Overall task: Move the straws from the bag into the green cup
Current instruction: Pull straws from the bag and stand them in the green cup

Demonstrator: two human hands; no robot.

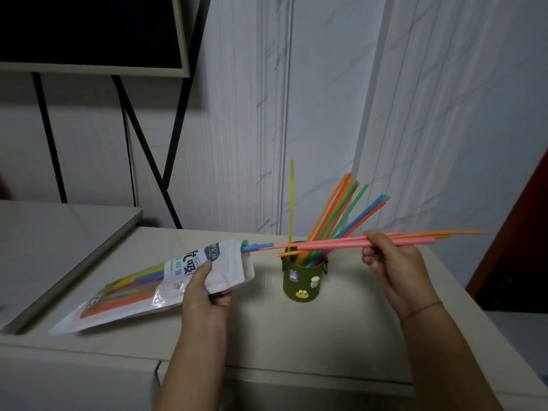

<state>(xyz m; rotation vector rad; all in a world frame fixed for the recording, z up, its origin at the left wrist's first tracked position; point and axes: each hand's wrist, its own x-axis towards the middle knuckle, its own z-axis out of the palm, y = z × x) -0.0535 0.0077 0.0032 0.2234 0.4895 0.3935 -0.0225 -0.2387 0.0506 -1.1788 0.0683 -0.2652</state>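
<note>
A white plastic bag (142,292) of coloured straws lies tilted on the tabletop at the left, its mouth raised toward the right. My left hand (204,295) grips the bag near that mouth. My right hand (394,262) pinches a small bunch of pink and orange straws (332,243) held level above the green cup (302,277); a blue straw (258,247) still pokes from the bag's mouth. The cup, decorated with small cartoon stickers, stands between my hands and holds several orange, green, blue and yellow straws (341,215) leaning right.
The pale tabletop (296,336) ends at a front edge near me. A raised white slab (59,232) lies at the left. A dark screen on black legs (89,34) stands behind. The white wall is close behind the cup, and a dark brown panel (516,250) stands at the right.
</note>
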